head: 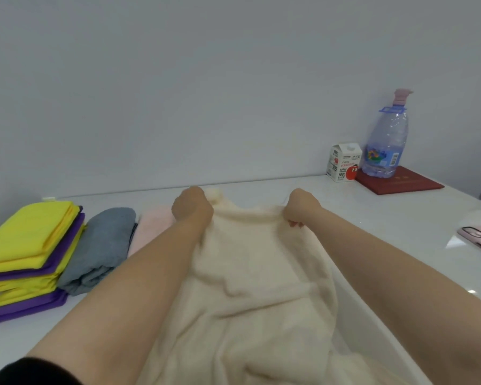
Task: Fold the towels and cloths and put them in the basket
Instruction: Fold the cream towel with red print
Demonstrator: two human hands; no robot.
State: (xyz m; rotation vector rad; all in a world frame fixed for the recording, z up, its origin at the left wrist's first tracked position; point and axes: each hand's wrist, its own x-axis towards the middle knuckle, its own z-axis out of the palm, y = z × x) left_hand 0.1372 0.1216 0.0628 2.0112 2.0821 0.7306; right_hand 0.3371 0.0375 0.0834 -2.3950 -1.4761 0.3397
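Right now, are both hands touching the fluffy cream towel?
Touching. The head view shows the left hand and the right hand each gripping the far edge of the cream towel, fingers curled into the fabric.

Two arms are shown, ending in the left hand point(193, 208) and the right hand point(303, 207) near the middle of the frame. Both forearms are left uncovered from elbow to wrist. A black sleeve point(25, 370) is worn on the left arm; only its end is seen, in the lower left corner of the frame, as plain dark fabric without markings. The upper right arm is cut off by the lower right edge, so its sleeve cannot be told. A pinkish tint is glimpsed on the fingertips point(293, 224) of the right hand, though blurred.
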